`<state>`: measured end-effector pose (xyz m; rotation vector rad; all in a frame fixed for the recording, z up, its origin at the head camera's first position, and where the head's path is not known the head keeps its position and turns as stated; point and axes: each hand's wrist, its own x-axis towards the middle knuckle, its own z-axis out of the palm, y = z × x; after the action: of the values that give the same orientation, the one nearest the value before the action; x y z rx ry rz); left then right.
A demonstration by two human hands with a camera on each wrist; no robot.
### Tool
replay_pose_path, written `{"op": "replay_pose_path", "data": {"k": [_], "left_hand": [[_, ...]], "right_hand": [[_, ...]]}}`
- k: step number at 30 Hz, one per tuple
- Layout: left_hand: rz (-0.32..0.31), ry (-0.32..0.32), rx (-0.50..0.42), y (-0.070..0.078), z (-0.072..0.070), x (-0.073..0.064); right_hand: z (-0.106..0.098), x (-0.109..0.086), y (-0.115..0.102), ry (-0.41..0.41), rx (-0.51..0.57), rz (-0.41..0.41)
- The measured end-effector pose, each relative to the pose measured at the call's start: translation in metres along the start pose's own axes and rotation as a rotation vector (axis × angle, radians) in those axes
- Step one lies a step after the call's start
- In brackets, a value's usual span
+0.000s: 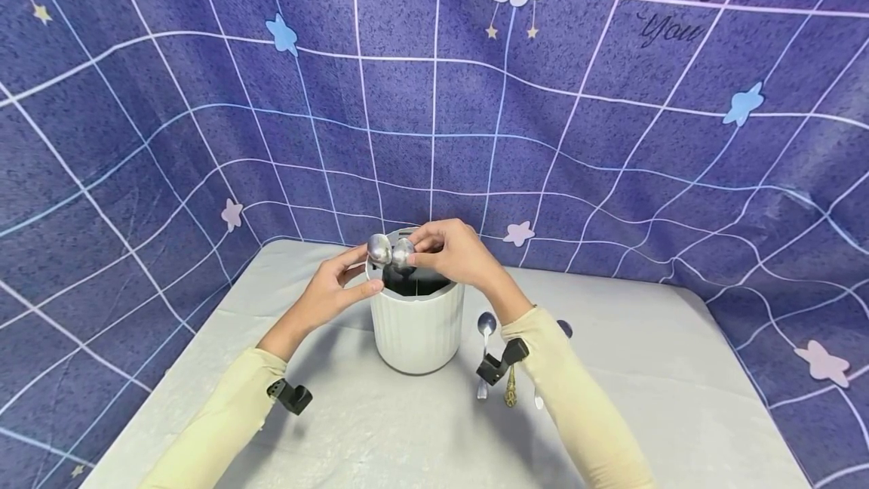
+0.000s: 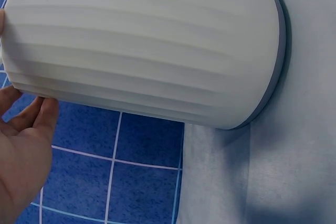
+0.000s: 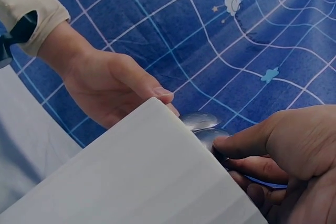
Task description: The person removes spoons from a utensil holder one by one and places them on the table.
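- Head view: ribbed white canister (image 1: pixel 417 334), one, upright on the counter (image 1: pixel 319 413), between the two hands; dark inside, depths unreadable.
- Spoons, metal, two, bowls uppermost at the canister's mouth: left spoon (image 1: pixel 379 249) and right spoon (image 1: pixel 403 253), side by side, apparently touching; handles hidden.
- Right hand (image 1: pixel 451 251): thumb and fingers closed in a pinch on the right spoon's bowl.
- Left hand (image 1: pixel 339 281): fingers loosely extended and spread, fingertips at the canister's wall near the rim; gripping nothing.
- Risk, slip: smooth, rounded metal under a fingertip pinch could slide free, dropping the right spoon.
- Risk, knock-on: bowls this close could catch, shifting the left spoon with the other.
- Risk, tipping: a sideways push at the rim could tilt the canister, as the left hand braces only lightly.
- Risk, sweep: a lowered right sleeve (image 1: pixel 566 391) might drag the counter spoon (image 1: pixel 486 323) or gold handle (image 1: pixel 511 392) beside it.
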<state>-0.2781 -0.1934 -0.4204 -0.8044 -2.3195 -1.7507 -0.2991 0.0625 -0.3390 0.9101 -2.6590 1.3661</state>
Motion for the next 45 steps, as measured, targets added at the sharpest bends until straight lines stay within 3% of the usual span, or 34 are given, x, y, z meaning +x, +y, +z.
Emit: {"op": "replay_pose_path", "data": {"k": [17, 34, 45], "left_hand": [[-0.006, 0.0, -0.003, 0.001, 0.001, 0.001], [-0.017, 0.0, -0.006, 0.002, 0.001, 0.001], [-0.005, -0.004, -0.008, 0.0, 0.0, 0.001]], "right_hand": [[-0.006, -0.002, 0.0, -0.055, 0.082, 0.023], [-0.005, -0.005, 0.006, 0.037, 0.268, 0.063], [-0.013, -0.005, -0.007, 0.115, 0.315, 0.062]]}}
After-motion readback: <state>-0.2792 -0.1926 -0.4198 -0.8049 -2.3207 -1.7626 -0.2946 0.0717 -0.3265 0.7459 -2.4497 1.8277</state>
